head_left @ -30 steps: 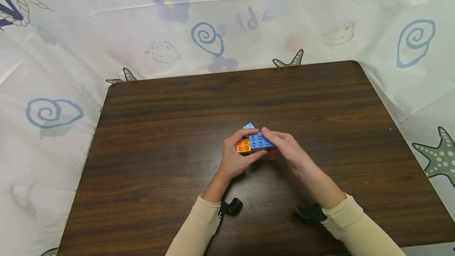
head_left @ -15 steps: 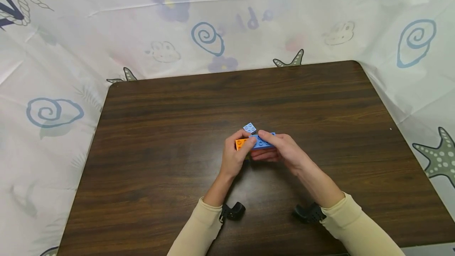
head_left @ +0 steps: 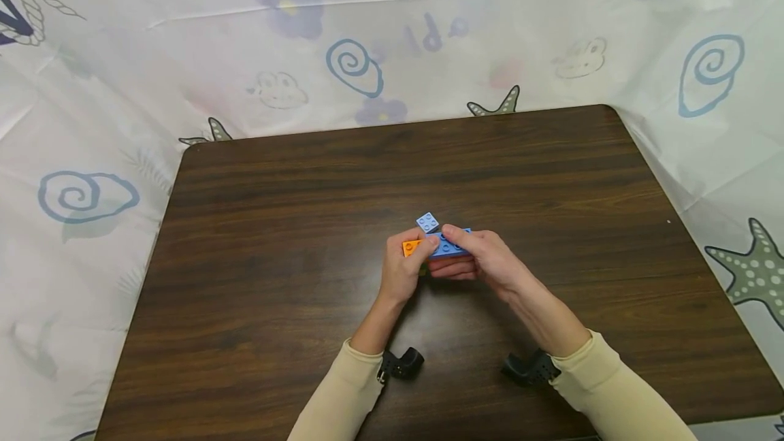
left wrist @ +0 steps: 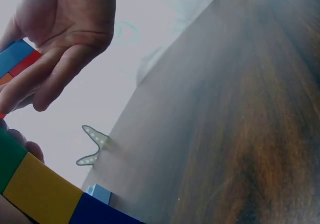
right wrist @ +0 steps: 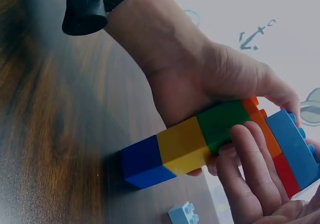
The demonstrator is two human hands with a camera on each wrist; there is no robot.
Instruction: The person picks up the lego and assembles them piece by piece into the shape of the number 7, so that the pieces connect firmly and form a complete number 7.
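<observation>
Both hands hold one tower of joined toy building bricks above the table. In the right wrist view its dark blue brick (right wrist: pixel 147 165) is at the lower end, followed by a yellow brick (right wrist: pixel 184 143), a green brick (right wrist: pixel 222 126) and an orange brick (right wrist: pixel 265 131). A blue brick (right wrist: pixel 295 146) and a red brick (right wrist: pixel 286 176) sit at the upper end. My left hand (head_left: pixel 401 269) grips the tower, thumb on the blue brick's near edge. My right hand (head_left: pixel 499 264) pinches the blue brick, thumb on top and fingers below.
A small light blue brick (head_left: pixel 427 222) lies on the dark wooden table (head_left: pixel 294 223) just beyond the hands. A printed white sheet (head_left: pixel 202 39) hangs behind the table. Black wrist cameras (head_left: pixel 404 364) sit on both wrists.
My left thumb has moved from the tower's near side up onto the blue brick, covering part of the orange one. The light blue brick beyond shows more fully. The last half second brings little movement.
</observation>
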